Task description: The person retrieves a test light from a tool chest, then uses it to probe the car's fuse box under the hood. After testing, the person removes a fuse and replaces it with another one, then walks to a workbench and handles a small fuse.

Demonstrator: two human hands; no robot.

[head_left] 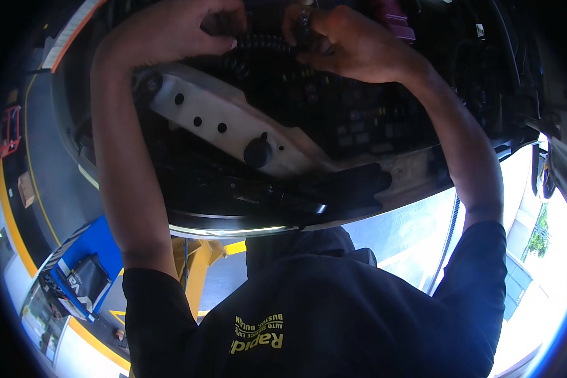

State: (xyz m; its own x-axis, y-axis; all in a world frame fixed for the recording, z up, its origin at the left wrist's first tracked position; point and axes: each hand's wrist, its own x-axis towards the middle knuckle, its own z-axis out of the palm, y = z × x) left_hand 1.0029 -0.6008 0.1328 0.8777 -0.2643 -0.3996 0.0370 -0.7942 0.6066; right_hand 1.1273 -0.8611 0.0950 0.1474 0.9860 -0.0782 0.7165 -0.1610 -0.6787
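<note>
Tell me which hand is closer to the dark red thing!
The right hand: the dark red thing shows just beside it. The left hand is farther away, beyond the black coiled tube.

Dark ribbed tube [266, 43]; bent at left

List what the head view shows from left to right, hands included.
Red frame, cardboard box, left hand, black coiled tube, right hand, green foliage.

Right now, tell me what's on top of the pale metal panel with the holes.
A round black piece sits on the pale metal panel; the surface directly beneath that piece is covered.
</note>
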